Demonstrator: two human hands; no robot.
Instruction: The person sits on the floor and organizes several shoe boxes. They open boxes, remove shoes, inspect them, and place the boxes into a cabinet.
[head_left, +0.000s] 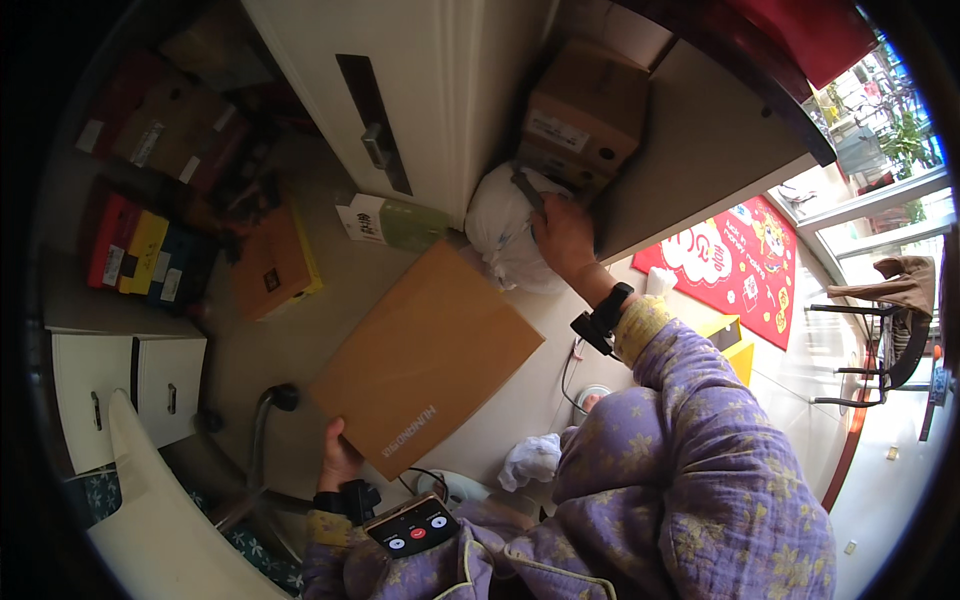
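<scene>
My left hand (339, 459) holds a flat orange-brown cardboard box (431, 352) by its near left corner. The box is tilted over the floor and bears printed lettering on its lid. My right hand (568, 238) reaches forward, its fingers closed around a dark strip-like object (527, 189); what it is cannot be made out. Right beneath that hand sits a stuffed white plastic bag (499, 217). Brown cardboard boxes (586, 112) are stacked just behind the bag. A green-and-white package (397, 223) lies by the door's foot.
A white door (420, 60) with a metal handle stands ahead. Shoe boxes (142, 251) and an orange box (274, 259) lie left, near a chair's metal leg (259, 442). A lit phone (412, 527) rests on my lap. A red mat (739, 262) lies right, beyond a yellow box (731, 341).
</scene>
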